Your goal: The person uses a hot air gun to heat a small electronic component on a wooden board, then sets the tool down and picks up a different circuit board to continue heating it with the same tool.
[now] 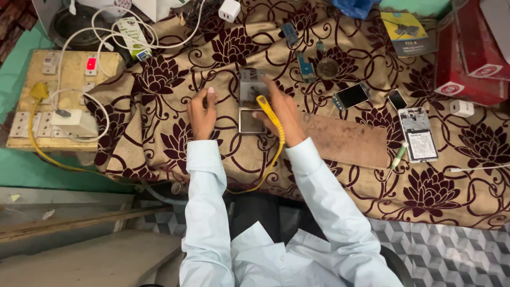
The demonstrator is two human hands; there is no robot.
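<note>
The counter (pixel 451 191), draped in a tan cloth with dark maroon flower patterns (pixel 159 138), drops off just behind both wrists, so anything nudged back toward the body could slide off the near edge onto the tiled floor. The opened grey phone body with its bare metal back plate (pixel 252 101) lies between the hands, slightly ahead of them. The right hand (pixel 284 114) is closed around a yellow pen-shaped tool (pixel 268 109), tip down on the phone; its yellow cord (pixel 276 154) loops back over the wrist and off the edge, and a snag there could jerk the tip across the board. The left hand (pixel 203 114) rests curled on the cloth, just left of the phone; I cannot tell whether it pinches something small. Right of the right hand, a brown worn wooden slab (pixel 350 141) and loose phone parts crowd the space; left of the left hand the cloth lies freer.
</note>
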